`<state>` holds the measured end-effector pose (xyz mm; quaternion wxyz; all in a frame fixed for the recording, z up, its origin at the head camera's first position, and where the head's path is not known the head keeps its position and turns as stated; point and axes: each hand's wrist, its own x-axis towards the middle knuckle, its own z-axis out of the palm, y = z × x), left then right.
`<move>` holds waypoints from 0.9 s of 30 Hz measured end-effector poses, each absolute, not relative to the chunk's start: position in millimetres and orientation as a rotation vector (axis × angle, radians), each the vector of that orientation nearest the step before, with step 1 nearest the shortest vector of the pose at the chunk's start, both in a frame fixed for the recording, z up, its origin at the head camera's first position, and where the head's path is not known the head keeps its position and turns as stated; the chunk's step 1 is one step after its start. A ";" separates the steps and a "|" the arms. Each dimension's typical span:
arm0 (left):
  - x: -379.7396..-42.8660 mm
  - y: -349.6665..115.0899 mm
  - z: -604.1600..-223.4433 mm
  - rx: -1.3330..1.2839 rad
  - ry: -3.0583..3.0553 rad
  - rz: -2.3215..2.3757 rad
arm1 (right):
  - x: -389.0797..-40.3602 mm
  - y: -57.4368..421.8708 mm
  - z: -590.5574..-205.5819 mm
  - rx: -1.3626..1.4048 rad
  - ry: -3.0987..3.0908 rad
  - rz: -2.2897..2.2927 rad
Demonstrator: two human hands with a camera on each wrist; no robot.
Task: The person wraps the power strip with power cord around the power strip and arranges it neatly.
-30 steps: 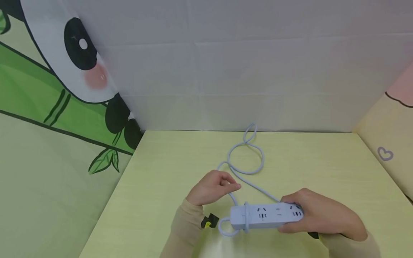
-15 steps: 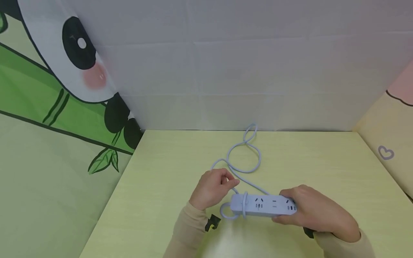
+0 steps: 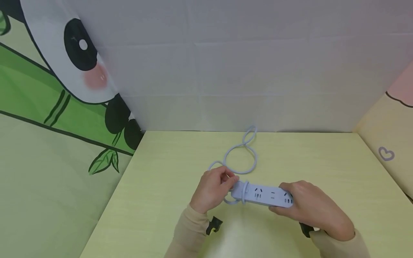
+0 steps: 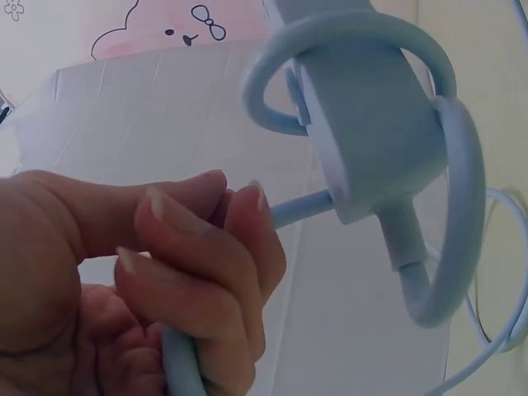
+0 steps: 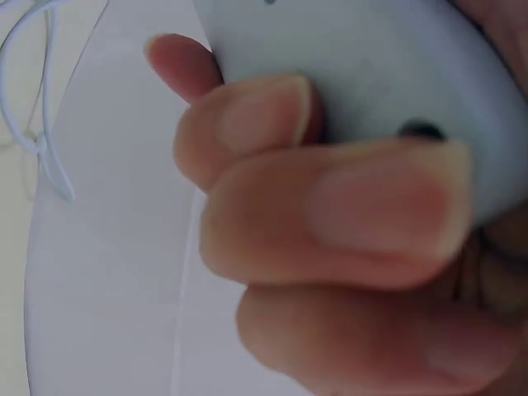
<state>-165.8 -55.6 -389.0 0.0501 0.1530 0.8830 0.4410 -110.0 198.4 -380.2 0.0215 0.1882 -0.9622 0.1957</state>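
Observation:
A white power strip (image 3: 262, 194) with several sockets is held over the table, its right end gripped by my right hand (image 3: 309, 202). In the right wrist view, curled fingers (image 5: 363, 206) wrap its underside. The strip's white cord (image 3: 244, 191) loops round its left end; the left wrist view shows this loop (image 4: 466, 206) curving back from the cord outlet. My left hand (image 3: 213, 186) is just left of the strip, pinching the cord (image 4: 301, 208) between thumb and fingertips, with more cord running through the palm.
The rest of the cord (image 3: 256, 157) lies in loose loops on the pale yellow table (image 3: 155, 186), reaching its back edge. A grey-white panel (image 3: 200, 71) stands behind. Printed cartoon sheets (image 3: 48, 150) line the sides. A black wrist mount (image 3: 214, 225) sits at the left cuff.
The power strip and my right hand have moved up and left, closer to my left hand, and the strip has tilted slightly. The cord loop behind has shifted a little left.

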 end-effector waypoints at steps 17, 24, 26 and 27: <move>-158.0 -55.5 -380.9 0.480 2.608 1.568 | -118.8 190.6 -389.8 0.468 -2.797 0.447; -151.4 -57.9 -372.8 0.585 2.805 1.483 | -121.6 196.7 -389.3 0.469 -2.681 0.463; -150.2 -58.6 -371.2 0.598 2.807 1.481 | -123.1 199.6 -388.8 0.439 -2.668 0.483; -149.8 -58.8 -370.7 0.606 2.797 1.487 | -124.1 200.9 -388.7 0.428 -2.659 0.490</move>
